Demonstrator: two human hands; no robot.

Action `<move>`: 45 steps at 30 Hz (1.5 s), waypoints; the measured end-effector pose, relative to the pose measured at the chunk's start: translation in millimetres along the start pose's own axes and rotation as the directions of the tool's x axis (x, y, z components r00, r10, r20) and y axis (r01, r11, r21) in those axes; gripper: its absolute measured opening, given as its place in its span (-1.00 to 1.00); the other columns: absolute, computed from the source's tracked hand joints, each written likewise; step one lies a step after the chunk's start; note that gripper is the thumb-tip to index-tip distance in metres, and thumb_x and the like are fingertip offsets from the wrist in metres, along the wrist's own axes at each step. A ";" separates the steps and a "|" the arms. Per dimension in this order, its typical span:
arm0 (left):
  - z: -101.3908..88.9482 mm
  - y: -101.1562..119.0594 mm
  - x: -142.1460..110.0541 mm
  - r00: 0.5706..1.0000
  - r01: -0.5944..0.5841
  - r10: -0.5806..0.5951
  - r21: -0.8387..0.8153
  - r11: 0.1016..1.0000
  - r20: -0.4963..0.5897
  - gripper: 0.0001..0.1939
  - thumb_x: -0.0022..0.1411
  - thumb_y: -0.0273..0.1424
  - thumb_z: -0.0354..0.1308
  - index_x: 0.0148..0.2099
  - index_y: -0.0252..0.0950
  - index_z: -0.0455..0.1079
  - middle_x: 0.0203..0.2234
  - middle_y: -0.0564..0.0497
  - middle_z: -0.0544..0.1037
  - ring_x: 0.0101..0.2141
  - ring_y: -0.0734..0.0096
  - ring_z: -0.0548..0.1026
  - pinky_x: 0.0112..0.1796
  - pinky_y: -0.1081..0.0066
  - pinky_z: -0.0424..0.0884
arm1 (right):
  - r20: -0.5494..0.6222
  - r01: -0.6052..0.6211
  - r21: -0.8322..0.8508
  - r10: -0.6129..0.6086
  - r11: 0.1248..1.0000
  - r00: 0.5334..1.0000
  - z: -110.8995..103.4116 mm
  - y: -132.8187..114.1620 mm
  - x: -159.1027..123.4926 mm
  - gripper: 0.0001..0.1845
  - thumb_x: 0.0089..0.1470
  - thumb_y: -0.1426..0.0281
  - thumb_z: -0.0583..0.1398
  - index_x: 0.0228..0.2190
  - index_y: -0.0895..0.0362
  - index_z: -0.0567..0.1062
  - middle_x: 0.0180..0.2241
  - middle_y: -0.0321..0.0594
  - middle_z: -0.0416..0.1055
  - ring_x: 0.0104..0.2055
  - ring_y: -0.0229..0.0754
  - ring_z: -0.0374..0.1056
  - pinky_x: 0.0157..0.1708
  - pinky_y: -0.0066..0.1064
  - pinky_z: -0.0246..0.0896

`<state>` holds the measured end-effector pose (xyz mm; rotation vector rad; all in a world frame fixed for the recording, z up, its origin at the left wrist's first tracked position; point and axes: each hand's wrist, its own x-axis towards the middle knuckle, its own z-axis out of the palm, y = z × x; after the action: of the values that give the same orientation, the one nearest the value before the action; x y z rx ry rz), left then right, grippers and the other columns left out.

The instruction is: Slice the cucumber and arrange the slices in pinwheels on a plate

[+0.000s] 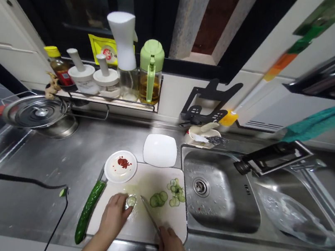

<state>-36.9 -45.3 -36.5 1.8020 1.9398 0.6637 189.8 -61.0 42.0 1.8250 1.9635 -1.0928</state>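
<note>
A white cutting board (139,232) lies at the counter's front edge. My left hand (114,215) rests on it with curved fingers, a pale cucumber slice (131,201) between thumb and fingertips. The handle of a kitchen knife (150,214) is in my right hand (171,243); its blade points up and left, toward that slice. Cut cucumber slices (158,199) lie right of the blade, and a looser heap of slices (176,192) sits near the board's right edge. Along the left edge is a whole cucumber (89,212).
A white plate (110,171) with red bits (124,162) overlaps the board's top left corner. Behind the board is a white dish (160,150). To the right is a steel sink (220,192); a lidded pot (60,124) and a black cable (21,179) are left.
</note>
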 end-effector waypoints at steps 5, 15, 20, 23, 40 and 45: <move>14.4 -2.2 -9.3 0.996 0.022 -0.025 -0.036 0.999 -0.084 -0.79 0.17 -0.40 0.12 -0.13 -0.29 0.45 -0.30 -0.09 0.53 -0.21 0.20 0.49 -0.15 0.20 0.44 | 0.048 -0.013 -0.100 0.018 0.995 0.999 -5.0 -11.2 3.1 -0.47 0.08 0.70 -0.13 -0.01 0.20 0.39 -0.15 -0.01 0.49 -0.12 -0.10 0.44 -0.22 -0.40 0.24; 16.2 0.2 -4.0 0.994 0.069 -0.080 -0.142 0.988 -0.073 -0.77 0.14 -0.42 0.15 -0.12 -0.27 0.46 -0.34 -0.06 0.51 -0.32 0.28 0.46 -0.24 0.26 0.43 | 0.088 0.031 -0.183 -0.015 0.983 0.996 -1.2 -38.6 -1.4 -0.35 0.03 0.74 -0.13 0.12 0.22 0.31 -0.12 0.03 0.49 -0.09 -0.06 0.43 -0.14 -0.37 0.25; 16.9 -0.3 -4.3 0.994 0.067 -0.080 -0.159 0.985 -0.076 -0.77 0.15 -0.40 0.14 -0.12 -0.27 0.47 -0.34 -0.06 0.51 -0.34 0.29 0.45 -0.24 0.26 0.42 | 0.112 0.024 -0.218 0.001 0.976 0.994 -2.6 -46.7 -2.3 -0.29 -0.01 0.78 -0.16 0.14 0.21 0.29 -0.09 0.02 0.48 -0.08 -0.08 0.43 -0.13 -0.39 0.26; 17.7 -0.7 -4.3 0.994 0.067 -0.081 -0.171 0.983 -0.080 -0.76 0.15 -0.38 0.14 -0.11 -0.26 0.47 -0.33 -0.06 0.51 -0.32 0.28 0.46 -0.23 0.26 0.42 | 0.118 0.027 -0.216 -0.002 0.976 0.993 -1.9 -47.2 -2.0 -0.28 0.00 0.78 -0.16 0.15 0.21 0.27 -0.08 0.02 0.47 -0.07 -0.06 0.42 -0.12 -0.36 0.26; 13.0 2.0 0.7 0.992 0.109 -0.117 -0.172 0.979 -0.037 -0.80 0.12 -0.41 0.13 -0.18 -0.27 0.46 -0.37 -0.05 0.52 -0.31 0.26 0.46 -0.22 0.27 0.40 | 0.123 0.000 -0.103 0.013 0.995 0.992 8.9 -39.8 -1.6 -0.36 0.10 0.65 -0.15 0.18 0.18 0.26 0.00 0.06 0.43 0.04 -0.02 0.35 -0.02 -0.31 0.22; 6.1 9.1 5.4 0.989 0.145 -0.148 -0.150 0.978 -0.009 -0.90 0.11 -0.40 0.14 -0.30 -0.26 0.45 -0.43 -0.01 0.52 -0.38 0.31 0.45 -0.27 0.32 0.36 | 0.123 -0.039 -0.065 0.047 0.997 0.991 16.9 -15.4 -14.9 -0.31 0.01 0.69 -0.13 0.15 0.14 0.29 -0.07 0.04 0.46 -0.05 -0.04 0.41 -0.10 -0.31 0.26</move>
<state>-26.5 -39.1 -35.8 1.5523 1.9582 0.7583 173.1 -82.4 45.2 1.7160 1.8579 -1.0919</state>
